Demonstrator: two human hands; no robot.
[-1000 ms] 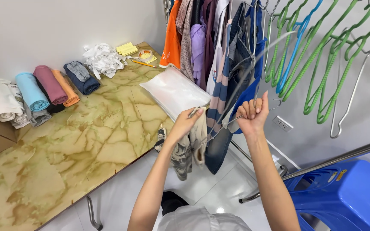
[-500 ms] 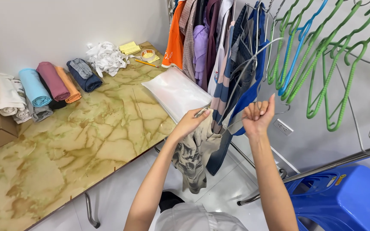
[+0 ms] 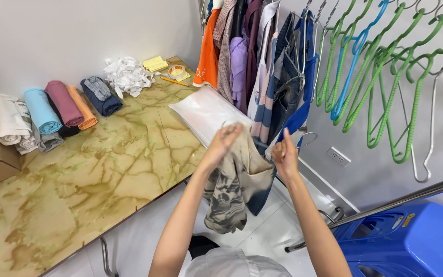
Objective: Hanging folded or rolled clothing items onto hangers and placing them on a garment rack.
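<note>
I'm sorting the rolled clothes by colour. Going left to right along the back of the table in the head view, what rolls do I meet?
White roll → light blue roll → maroon roll → orange roll → dark blue denim roll, then a white crumpled heap.

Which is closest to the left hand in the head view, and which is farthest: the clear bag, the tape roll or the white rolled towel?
From the left hand:
1. Clear bag, on the table edge just behind the hand.
2. Tape roll, farther back on the table near the wall.
3. White rolled towel, far off at the left end of the rolled clothes.
</note>
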